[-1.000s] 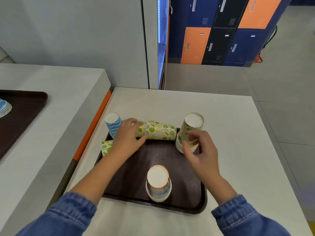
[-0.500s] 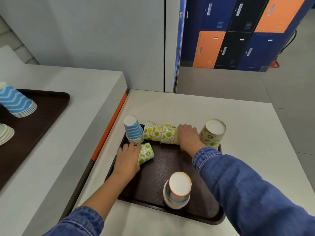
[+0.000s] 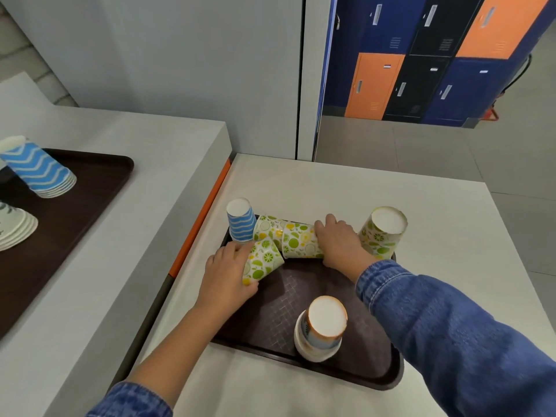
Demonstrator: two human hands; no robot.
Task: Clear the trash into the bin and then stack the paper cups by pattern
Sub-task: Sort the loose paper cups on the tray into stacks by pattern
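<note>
A dark brown tray [image 3: 355, 353] lies on the white table. Along its far edge two nested lime-pattern cups [image 3: 288, 237] lie on their sides, and my right hand [image 3: 338, 243] grips their right end. My left hand [image 3: 225, 275] holds a single lime-pattern cup [image 3: 263, 261] lying tilted at the tray's left. An upside-down blue-wave stack [image 3: 240, 221] stands at the far-left corner. An upside-down lime-pattern stack [image 3: 382, 233] stands at the far right. An orange-rimmed stack [image 3: 322, 329] stands upside down near the front.
A higher counter on the left carries a second dark tray [image 3: 75, 206] with a blue zigzag cup stack [image 3: 39, 170] and a white stack [image 3: 12, 230]. A grey wall stands behind; blue, black and orange lockers [image 3: 421, 61] stand across the floor to the right.
My right hand left the upright lime stack and crossed to the lying nested cups. My left hand let go of those cups and took the single lime cup. The view shifted right.
</note>
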